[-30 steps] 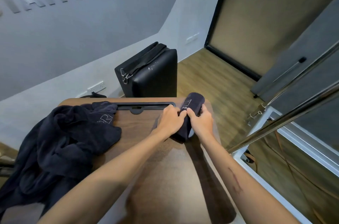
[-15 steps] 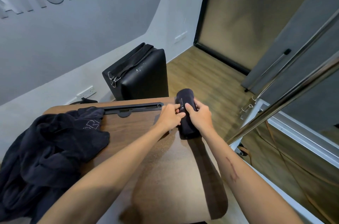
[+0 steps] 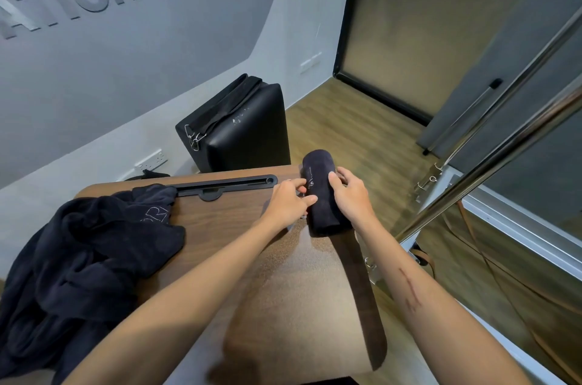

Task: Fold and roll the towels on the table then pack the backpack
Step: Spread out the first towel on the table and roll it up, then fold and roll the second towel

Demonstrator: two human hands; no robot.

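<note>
A: Right hand (image 3: 351, 195) wraps the far-right side of the rolled towel (image 3: 321, 195), thumb laid over the top, fingers curled round it. Left hand (image 3: 288, 202) pinches the roll's near-left edge with fingertips. Both hands clamped on the same item.

B: Position of the roll?

A: On the tabletop (image 3: 283, 290), at its far right corner, lying roughly lengthwise away from the person. A pale stitched mark shows on its upper face.

B: Progress?

A: Judged: one towel rolled to a tight cylinder, hands apparently tidying or tucking the loose end. Not yet packed. A heap of dark towels (image 3: 78, 258) lies unfolded on the left of the tabletop, spilling over the edge. So folding and rolling are at an early stage, and packing has not begun.

B: Backpack?

A: Cannot confirm one. A black case (image 3: 242, 132) with a strap and metal clips stands on the floor beyond the tabletop, against the wall. It looks closed.

B: Counts?

A: Rolled towels: one. Heap: one; how many towels it contains cannot be told. Black cases: one. Hands: two.
</note>
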